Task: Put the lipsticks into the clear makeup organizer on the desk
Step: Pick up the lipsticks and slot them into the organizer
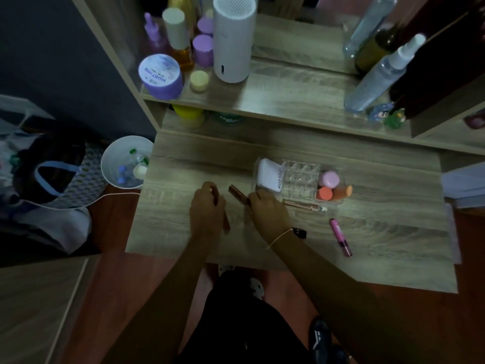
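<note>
Brown lipstick (238, 197) in right hand (267, 210), seemingly beside organizer (301, 179).

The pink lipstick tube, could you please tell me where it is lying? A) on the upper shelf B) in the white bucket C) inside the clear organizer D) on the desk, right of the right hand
D: the pink lipstick tube lies flat on the desk, right of the right hand and outside the clear organizer.
</note>
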Demonstrator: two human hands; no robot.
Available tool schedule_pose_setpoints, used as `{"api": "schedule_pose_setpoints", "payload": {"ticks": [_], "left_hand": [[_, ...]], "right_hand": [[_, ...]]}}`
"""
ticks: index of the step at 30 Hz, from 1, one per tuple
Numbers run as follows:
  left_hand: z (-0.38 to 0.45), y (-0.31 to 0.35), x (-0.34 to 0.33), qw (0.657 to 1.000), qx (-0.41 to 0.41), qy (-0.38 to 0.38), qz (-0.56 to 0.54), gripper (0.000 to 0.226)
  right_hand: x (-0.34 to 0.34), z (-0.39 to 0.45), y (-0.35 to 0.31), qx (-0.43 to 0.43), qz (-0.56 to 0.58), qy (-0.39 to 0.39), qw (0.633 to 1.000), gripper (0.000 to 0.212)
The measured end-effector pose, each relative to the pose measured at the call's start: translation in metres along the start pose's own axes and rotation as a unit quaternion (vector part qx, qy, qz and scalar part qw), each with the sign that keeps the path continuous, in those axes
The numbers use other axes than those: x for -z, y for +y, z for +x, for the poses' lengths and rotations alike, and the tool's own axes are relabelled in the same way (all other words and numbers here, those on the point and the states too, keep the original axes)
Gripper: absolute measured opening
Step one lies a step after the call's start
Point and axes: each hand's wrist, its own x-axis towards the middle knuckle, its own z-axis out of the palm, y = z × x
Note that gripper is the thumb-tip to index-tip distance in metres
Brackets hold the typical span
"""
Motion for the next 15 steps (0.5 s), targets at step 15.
{"api": "schedule_pose_setpoints", "payload": {"ticks": [15], "left_hand": [[0.022,0.056,0.018,0.977,-0.178,0.002,-0.120,0.027]], "right_hand": [[0.045,-0.023,0.028,-0.045,0.232,0.095,0.967,0.041]]}}
